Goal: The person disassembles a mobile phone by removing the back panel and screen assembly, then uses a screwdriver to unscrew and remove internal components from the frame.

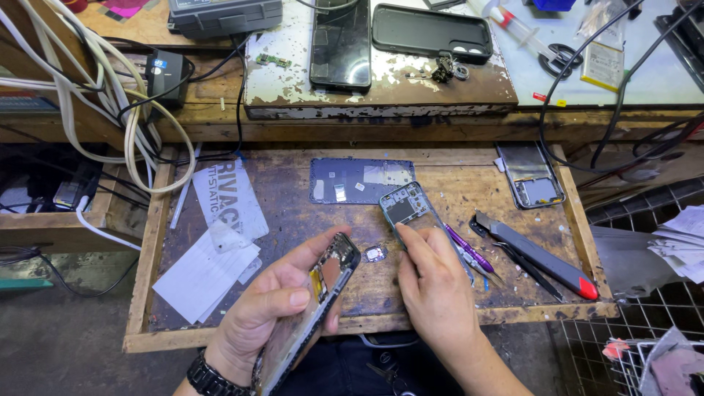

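My left hand (275, 308) grips an opened phone body (315, 304), tilted on edge above the front lip of a worn wooden drawer tray (293, 213). My right hand (433, 282) rests flat on the tray, pressing down on a teal phone mid-frame (405, 205) that lies face up. A small round part (375, 254) lies on the tray between the two hands.
A dark back cover (361, 180) lies at the tray's rear, another opened phone (531, 176) at its right rear. A purple tool (469, 249), tweezers and a red-tipped utility knife (539, 255) lie at right. White film sheets (216, 242) at left. Cables (95, 88), phones on the bench above.
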